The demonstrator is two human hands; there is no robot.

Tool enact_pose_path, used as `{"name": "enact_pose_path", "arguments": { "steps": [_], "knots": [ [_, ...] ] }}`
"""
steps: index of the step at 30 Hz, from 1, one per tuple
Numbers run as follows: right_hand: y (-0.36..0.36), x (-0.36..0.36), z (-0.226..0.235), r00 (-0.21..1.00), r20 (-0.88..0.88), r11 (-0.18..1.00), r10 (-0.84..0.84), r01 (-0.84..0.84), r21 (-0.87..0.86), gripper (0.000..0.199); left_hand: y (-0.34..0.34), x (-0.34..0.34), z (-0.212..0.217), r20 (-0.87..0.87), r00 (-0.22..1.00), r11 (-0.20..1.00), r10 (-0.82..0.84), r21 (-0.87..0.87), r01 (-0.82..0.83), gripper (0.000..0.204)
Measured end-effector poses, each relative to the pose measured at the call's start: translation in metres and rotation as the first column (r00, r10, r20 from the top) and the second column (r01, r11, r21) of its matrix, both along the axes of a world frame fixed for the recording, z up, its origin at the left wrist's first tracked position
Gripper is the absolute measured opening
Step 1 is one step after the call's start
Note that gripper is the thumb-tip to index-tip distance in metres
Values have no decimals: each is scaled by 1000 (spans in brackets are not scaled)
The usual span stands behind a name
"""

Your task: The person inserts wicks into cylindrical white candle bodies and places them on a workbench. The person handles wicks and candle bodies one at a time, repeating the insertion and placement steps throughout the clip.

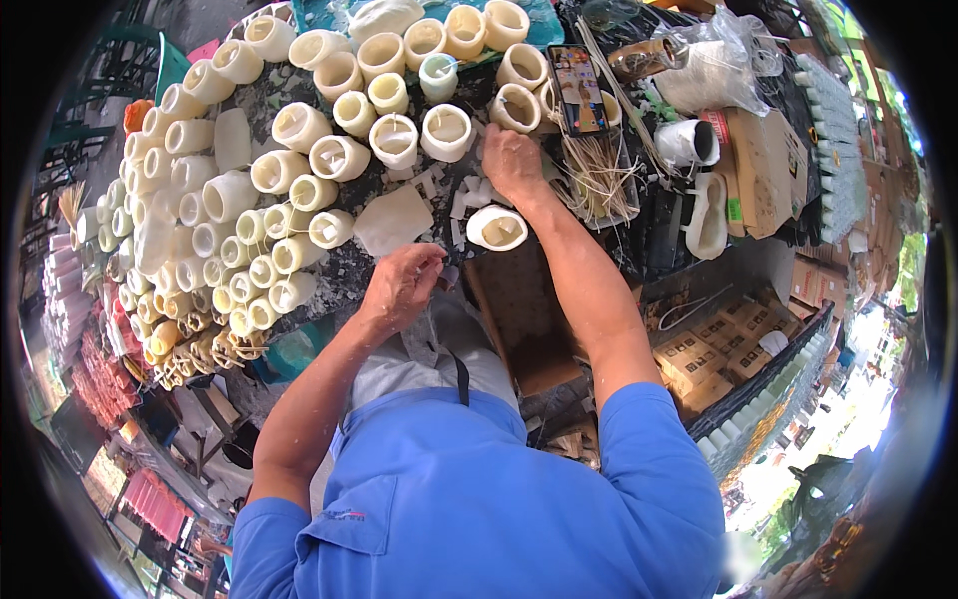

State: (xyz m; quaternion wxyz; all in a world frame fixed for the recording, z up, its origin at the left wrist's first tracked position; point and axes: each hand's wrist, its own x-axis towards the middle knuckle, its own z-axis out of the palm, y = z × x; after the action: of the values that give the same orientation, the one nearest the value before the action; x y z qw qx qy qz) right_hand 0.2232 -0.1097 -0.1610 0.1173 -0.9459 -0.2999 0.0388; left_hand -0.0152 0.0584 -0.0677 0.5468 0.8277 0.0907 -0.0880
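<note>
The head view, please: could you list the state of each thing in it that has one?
Left hand: closed around a small dark thing.
Right hand: reaching onto the bench, fingers down among wax scraps.
Hollow wax candle: lying beside the right wrist, hollow showing.
Phone: screen lit.
Candle shells: packed in rows.

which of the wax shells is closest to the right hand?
The lone hollow wax shell lying just below the right hand, by the wrist. It sits apart on the dark worktop, while the other shells are packed in rows to the left and above.
</note>
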Motion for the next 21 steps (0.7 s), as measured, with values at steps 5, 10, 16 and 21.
{"name": "enact_pose_path", "arguments": {
  "steps": [5, 10, 16, 21],
  "knots": [
    [6, -6, 15, 999, -4, 999, -48, 48, -3, 9, -12, 4, -2, -55, 998, 999, 15, -45, -17, 19],
    [-36, -37, 91, 941, -257, 938, -221, 277, 207, 24, -25, 24, 2, 9, 999, 999, 33, -27, -33, 19],
    [-83, -114, 173, 659, -676, 788, -330, 586, 187, 26, -37, 52, -7, -15, 994, 990, 104, -97, -105, 23],
    [-61, -142, 159, 645, -630, 776, -432, 622, 104, 25, -43, 64, -12, -195, 974, 967, 117, -202, -156, 30]
  ]
}}
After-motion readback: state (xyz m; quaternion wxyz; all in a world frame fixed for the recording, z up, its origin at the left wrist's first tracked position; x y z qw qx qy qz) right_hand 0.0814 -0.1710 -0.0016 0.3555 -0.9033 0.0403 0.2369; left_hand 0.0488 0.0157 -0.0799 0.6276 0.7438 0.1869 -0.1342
